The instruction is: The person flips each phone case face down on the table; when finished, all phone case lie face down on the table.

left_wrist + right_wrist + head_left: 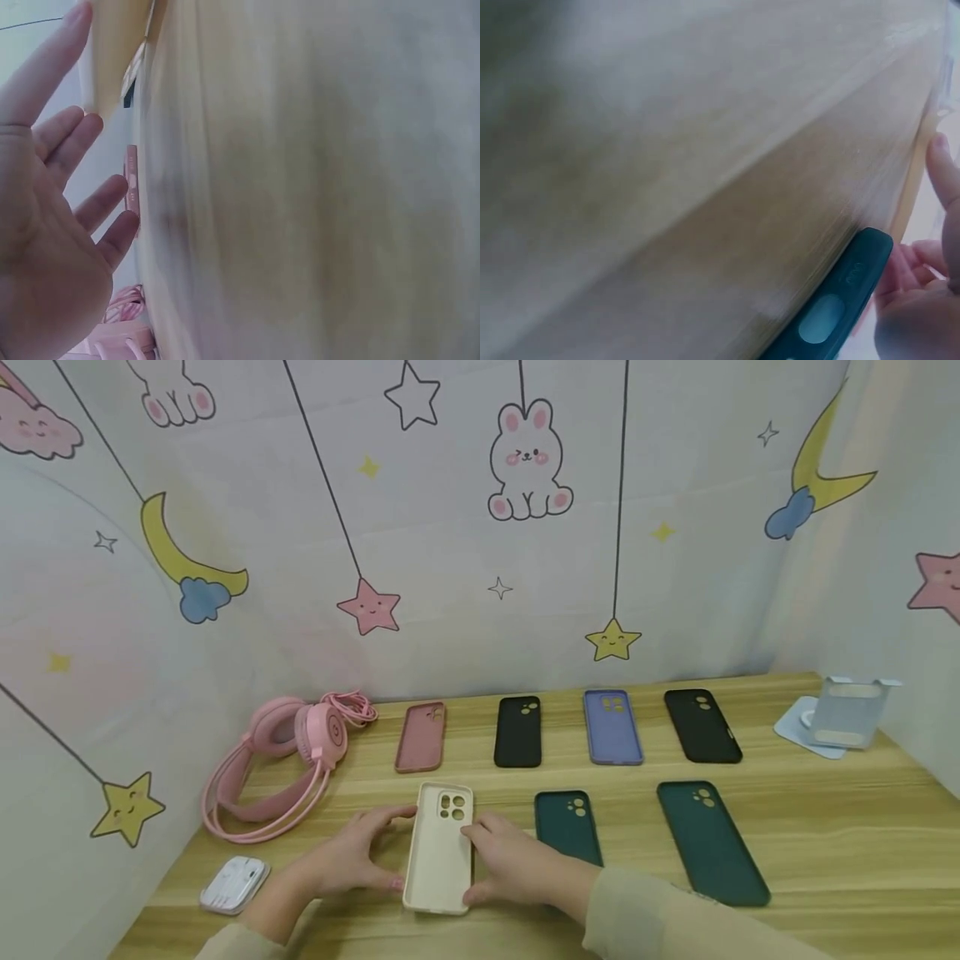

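Note:
A cream phone case (pixel 438 860) with a camera cutout is in the middle front of the head view, its inside facing up. My left hand (pixel 348 856) is at its left edge, thumb low and fingers higher, spread and fairly straight in the left wrist view. On the other side my right hand (pixel 517 864) grips the right edge, with fingertips near the middle and thumb at the lower corner. A dark green phone case (pixel 566 827) lies just beyond the right hand, partly hidden by that arm.
Pink headphones (pixel 262 768) and boxed white earphones (pixel 235 885) lie left. Behind are pink (pixel 421 737), black (pixel 517 732), purple (pixel 613 727) and another black phone case (pixel 702 727). Right are a larger green case (pixel 712 843) and a pale blue stand (pixel 847 714).

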Demonstrator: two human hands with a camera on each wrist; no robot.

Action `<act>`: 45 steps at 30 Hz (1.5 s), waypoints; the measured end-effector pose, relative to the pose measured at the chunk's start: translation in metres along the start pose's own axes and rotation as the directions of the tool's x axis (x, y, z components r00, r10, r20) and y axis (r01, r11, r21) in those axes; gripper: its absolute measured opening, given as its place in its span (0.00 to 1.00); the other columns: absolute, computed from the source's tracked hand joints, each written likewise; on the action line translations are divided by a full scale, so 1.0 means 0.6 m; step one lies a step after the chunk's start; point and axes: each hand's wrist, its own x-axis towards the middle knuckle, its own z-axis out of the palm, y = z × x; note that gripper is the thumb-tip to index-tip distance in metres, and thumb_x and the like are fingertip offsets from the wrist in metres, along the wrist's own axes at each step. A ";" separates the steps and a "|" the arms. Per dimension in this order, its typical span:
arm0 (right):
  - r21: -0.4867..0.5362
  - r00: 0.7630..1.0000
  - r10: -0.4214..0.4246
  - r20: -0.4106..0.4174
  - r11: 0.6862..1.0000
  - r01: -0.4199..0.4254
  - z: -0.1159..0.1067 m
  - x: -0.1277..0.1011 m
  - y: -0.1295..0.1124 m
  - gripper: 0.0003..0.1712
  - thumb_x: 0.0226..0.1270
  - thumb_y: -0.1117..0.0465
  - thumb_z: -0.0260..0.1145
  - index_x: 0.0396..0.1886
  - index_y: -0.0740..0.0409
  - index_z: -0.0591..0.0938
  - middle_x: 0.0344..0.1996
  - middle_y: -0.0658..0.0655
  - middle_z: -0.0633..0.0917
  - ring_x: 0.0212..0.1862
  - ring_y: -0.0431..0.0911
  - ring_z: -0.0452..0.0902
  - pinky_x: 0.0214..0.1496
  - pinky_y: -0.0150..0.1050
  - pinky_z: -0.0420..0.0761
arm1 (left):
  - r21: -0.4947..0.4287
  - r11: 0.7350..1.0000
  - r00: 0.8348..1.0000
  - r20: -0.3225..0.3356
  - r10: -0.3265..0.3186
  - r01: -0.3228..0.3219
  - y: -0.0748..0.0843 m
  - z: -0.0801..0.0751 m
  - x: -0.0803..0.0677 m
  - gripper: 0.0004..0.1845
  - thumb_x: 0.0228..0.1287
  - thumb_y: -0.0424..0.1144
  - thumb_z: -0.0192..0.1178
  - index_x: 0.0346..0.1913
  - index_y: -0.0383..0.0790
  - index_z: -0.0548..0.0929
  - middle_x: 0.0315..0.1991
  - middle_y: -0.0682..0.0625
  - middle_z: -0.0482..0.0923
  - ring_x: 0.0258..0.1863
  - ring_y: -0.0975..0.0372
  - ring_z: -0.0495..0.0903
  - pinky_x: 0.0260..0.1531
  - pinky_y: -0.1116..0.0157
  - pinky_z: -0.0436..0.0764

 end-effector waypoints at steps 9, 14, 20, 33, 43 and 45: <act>-0.020 1.000 -0.019 -0.005 1.000 0.019 0.001 0.002 -0.009 0.48 0.48 0.39 0.72 0.63 0.64 0.70 0.53 0.56 0.75 0.54 0.44 0.69 0.56 0.36 0.71 | -0.049 0.999 0.999 -0.032 -0.015 0.014 0.013 -0.010 -0.004 0.50 0.41 0.55 0.73 0.69 0.49 0.63 0.66 0.50 0.62 0.64 0.45 0.54 0.56 0.37 0.57; 0.117 1.000 0.020 0.002 0.993 -0.020 0.002 0.004 -0.008 0.52 0.52 0.40 0.70 0.69 0.63 0.62 0.55 0.56 0.76 0.59 0.47 0.68 0.60 0.42 0.68 | -0.043 0.999 0.999 -0.033 -0.020 0.019 0.013 -0.011 -0.007 0.49 0.42 0.56 0.73 0.69 0.49 0.62 0.66 0.51 0.62 0.65 0.46 0.54 0.56 0.36 0.57; 0.297 0.997 0.064 0.051 0.952 -0.076 -0.001 0.009 -0.007 0.54 0.52 0.36 0.68 0.71 0.60 0.57 0.55 0.56 0.76 0.54 0.43 0.73 0.56 0.42 0.72 | -0.073 0.997 0.999 -0.037 -0.003 0.000 0.017 -0.009 -0.005 0.48 0.44 0.54 0.73 0.69 0.50 0.62 0.66 0.51 0.61 0.64 0.45 0.54 0.56 0.37 0.58; 0.444 0.986 0.139 0.093 0.880 -0.166 -0.009 0.012 -0.008 0.59 0.51 0.36 0.69 0.75 0.44 0.47 0.46 0.53 0.82 0.38 0.38 0.77 0.38 0.38 0.77 | -0.147 0.986 0.996 -0.054 0.064 -0.072 0.030 0.004 0.017 0.48 0.46 0.48 0.73 0.70 0.45 0.60 0.65 0.44 0.61 0.58 0.45 0.63 0.51 0.48 0.66; 0.488 0.987 0.119 0.108 0.858 -0.157 -0.015 0.011 -0.012 0.57 0.51 0.37 0.69 0.74 0.29 0.44 0.42 0.51 0.82 0.32 0.38 0.75 0.33 0.36 0.75 | -0.229 0.973 0.999 0.020 0.043 -0.037 0.036 0.017 0.022 0.51 0.47 0.45 0.73 0.72 0.47 0.54 0.66 0.44 0.58 0.59 0.45 0.64 0.51 0.49 0.67; 0.504 0.987 0.111 0.112 0.850 -0.153 -0.016 0.011 -0.012 0.56 0.52 0.38 0.69 0.74 0.30 0.45 0.41 0.50 0.82 0.33 0.37 0.76 0.34 0.36 0.75 | -0.233 0.972 0.999 0.041 0.035 -0.025 0.036 0.021 0.022 0.50 0.49 0.45 0.72 0.72 0.45 0.54 0.66 0.44 0.58 0.59 0.46 0.64 0.52 0.49 0.67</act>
